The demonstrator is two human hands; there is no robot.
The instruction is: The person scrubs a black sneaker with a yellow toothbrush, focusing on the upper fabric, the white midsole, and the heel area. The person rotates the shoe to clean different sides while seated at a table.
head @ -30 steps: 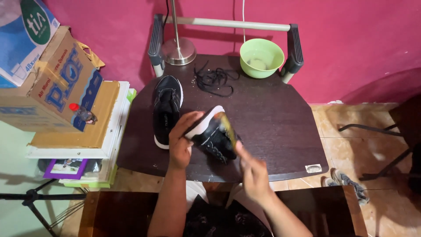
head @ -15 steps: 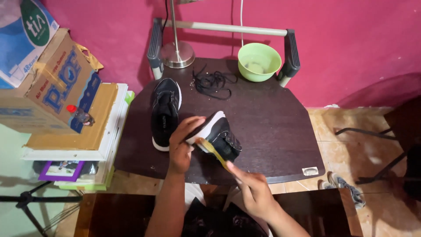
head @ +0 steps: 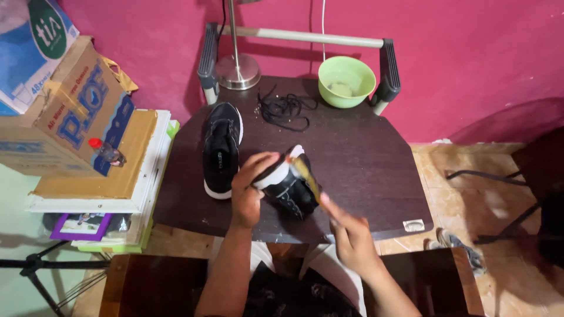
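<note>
Gripping the white sole edge of a black sneaker (head: pixel 291 188), the fingers of the left hand (head: pixel 249 188) were curled closed around the heel end, holding the shoe tilted on its side above the front part of the dark wooden table (head: pixel 364 164). The right hand (head: pixel 349 235) had its fingers pinched shut on the handle of a yellowish brush (head: pixel 305 175), whose head lay against the upturned side of the shoe; the hand was blurred, so the exact grip on the handle could not be told. Just beside the left hand, the second black sneaker (head: pixel 222 148) lay flat on the table with its toe toward the wall. Farther back, a tangle of black shoelaces (head: pixel 286 108) rested near a green plastic bowl (head: pixel 346 81) at the rear edge, with the round metal base of a lamp (head: pixel 238 70) to the bowl's left. Off the table's left side stood a cardboard box (head: pixel 64 117) on a stack of boards, a small red-capped bottle (head: pixel 106 154) lying against it
</note>
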